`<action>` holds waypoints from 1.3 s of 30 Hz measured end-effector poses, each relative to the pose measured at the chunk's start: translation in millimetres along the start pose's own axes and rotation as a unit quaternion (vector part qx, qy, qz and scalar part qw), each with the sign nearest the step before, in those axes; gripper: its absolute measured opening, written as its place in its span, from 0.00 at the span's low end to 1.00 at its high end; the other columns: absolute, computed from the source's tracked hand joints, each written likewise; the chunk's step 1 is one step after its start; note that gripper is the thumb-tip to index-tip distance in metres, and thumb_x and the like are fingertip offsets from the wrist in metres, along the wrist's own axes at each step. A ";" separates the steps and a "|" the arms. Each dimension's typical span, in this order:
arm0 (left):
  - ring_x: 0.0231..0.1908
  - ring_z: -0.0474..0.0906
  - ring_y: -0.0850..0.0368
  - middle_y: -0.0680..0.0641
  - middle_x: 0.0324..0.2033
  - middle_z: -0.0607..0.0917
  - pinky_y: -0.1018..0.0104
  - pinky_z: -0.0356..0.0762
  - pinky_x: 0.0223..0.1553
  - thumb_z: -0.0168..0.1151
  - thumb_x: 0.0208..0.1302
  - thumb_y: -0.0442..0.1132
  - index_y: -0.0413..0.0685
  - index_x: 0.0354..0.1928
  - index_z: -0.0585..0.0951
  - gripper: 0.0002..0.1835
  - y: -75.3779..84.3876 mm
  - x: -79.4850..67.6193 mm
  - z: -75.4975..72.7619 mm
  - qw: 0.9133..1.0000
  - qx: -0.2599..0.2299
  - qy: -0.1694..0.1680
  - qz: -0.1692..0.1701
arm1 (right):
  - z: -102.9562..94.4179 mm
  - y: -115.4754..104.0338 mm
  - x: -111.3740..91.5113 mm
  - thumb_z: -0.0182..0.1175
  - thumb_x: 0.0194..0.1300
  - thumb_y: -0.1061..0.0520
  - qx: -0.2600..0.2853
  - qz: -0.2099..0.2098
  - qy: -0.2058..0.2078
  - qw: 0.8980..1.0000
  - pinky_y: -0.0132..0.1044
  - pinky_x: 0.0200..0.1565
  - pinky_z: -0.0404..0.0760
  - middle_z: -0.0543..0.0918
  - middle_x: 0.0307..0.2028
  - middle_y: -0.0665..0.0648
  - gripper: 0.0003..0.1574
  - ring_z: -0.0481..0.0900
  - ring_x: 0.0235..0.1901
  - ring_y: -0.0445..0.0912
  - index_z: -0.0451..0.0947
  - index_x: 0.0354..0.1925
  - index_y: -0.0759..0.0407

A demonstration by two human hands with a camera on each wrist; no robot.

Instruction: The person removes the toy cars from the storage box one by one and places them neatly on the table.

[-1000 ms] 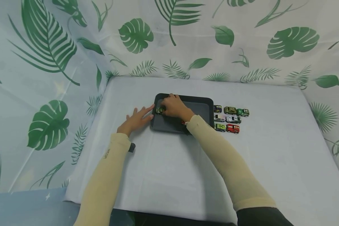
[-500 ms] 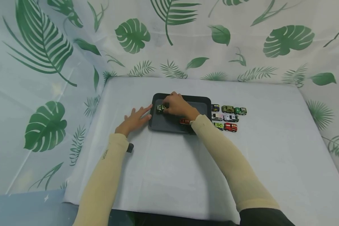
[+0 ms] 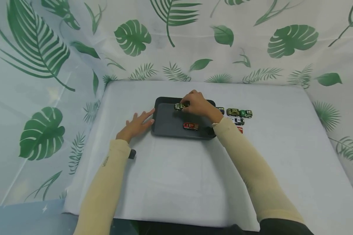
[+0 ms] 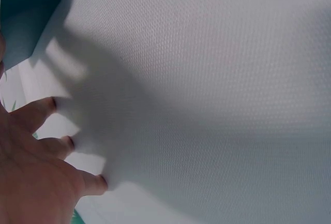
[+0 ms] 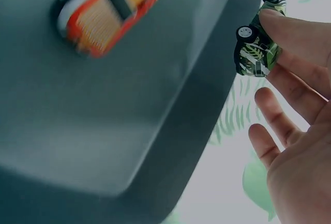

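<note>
My right hand (image 3: 198,105) pinches a green camouflage toy car (image 5: 257,48) between thumb and fingers, over the far part of a dark grey tray (image 3: 167,122). In the right wrist view the car is clear of the tray floor, overlapping the rim. An orange-red toy car (image 3: 190,126) sits inside the tray, nearer the front. My left hand (image 3: 136,126) lies beside the tray's left side, fingers spread, with fingertips right at the rim. In the left wrist view, three of its fingers reach over the white cloth, and part of the tray shows at the upper corner.
Right of the tray, toy cars stand in rows on the white tablecloth (image 3: 170,182): an olive camouflage one (image 3: 232,112), a green one (image 3: 245,113) and a white one (image 3: 238,121) among them. My right forearm partly covers a red car (image 3: 240,130). A leaf-print curtain (image 3: 176,39) hangs behind.
My right hand has lifted the camouflage car from the tray's left end and carried it right and farther back. The orange-red car has come into full view. My left hand keeps its place at the rim.
</note>
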State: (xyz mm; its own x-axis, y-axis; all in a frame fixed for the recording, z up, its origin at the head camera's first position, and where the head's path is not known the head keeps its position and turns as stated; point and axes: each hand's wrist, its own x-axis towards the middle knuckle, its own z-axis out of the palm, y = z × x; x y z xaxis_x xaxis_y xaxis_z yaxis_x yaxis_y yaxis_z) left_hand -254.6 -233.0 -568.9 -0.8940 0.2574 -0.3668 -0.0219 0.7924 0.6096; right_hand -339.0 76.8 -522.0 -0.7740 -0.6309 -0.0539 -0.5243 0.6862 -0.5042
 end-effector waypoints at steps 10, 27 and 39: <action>0.82 0.25 0.31 0.39 0.86 0.45 0.22 0.21 0.72 0.45 0.87 0.60 0.69 0.88 0.50 0.35 -1.7 1.2 -1.9 1.000 0.008 -0.004 0.004 | -27.2 28.6 -36.7 0.73 0.70 0.62 -0.011 0.036 0.028 0.999 0.71 0.68 0.57 0.86 0.55 0.69 0.21 0.67 0.67 0.67 0.86 0.58 0.70; 0.81 0.24 0.29 0.37 0.85 0.44 0.20 0.22 0.71 0.43 0.87 0.61 0.67 0.88 0.50 0.35 0.1 -0.3 -3.9 1.000 0.009 -0.010 0.009 | -63.6 76.5 -110.5 0.72 0.70 0.65 -0.040 0.082 0.049 0.995 0.75 0.66 0.56 0.84 0.55 0.73 0.20 0.66 0.67 0.72 0.85 0.57 0.72; 0.81 0.24 0.29 0.38 0.85 0.44 0.20 0.22 0.71 0.43 0.87 0.60 0.68 0.88 0.49 0.35 -1.8 0.6 0.4 1.000 0.007 -0.012 0.012 | -74.6 110.7 -160.7 0.70 0.71 0.64 -0.059 0.140 0.046 0.987 0.78 0.64 0.56 0.83 0.55 0.77 0.20 0.66 0.65 0.74 0.83 0.57 0.75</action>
State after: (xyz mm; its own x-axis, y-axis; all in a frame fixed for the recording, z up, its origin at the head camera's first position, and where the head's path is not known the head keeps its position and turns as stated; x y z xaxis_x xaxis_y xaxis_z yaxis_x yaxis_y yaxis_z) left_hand -254.9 -234.1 -570.4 -0.8833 0.2900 -0.3683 0.0066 0.7932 0.6089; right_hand -299.1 281.1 -504.9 -0.9206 -0.3786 -0.0953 -0.3186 0.8697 -0.3770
